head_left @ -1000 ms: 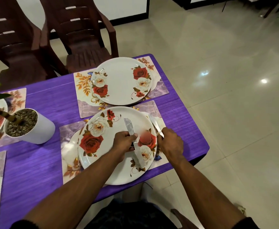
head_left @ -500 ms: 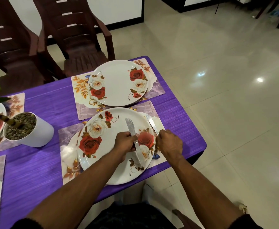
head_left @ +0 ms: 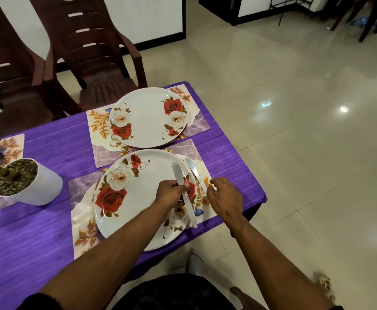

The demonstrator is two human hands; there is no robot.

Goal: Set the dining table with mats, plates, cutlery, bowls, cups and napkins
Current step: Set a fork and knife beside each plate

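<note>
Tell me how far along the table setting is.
Done: mats and rose plates are down at the near place and far place. In hand: the left hand holds one knife over the near plate; another knife lies by the right hand. No bowls, cups or napkins in view.

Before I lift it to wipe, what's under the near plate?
The near plate sits on a floral placemat whose edges show around it. The mat's middle is covered, so anything beneath there can't be seen.

left hand (head_left: 170,194) curled, gripping | right hand (head_left: 225,198) loose; fingers spread
</note>
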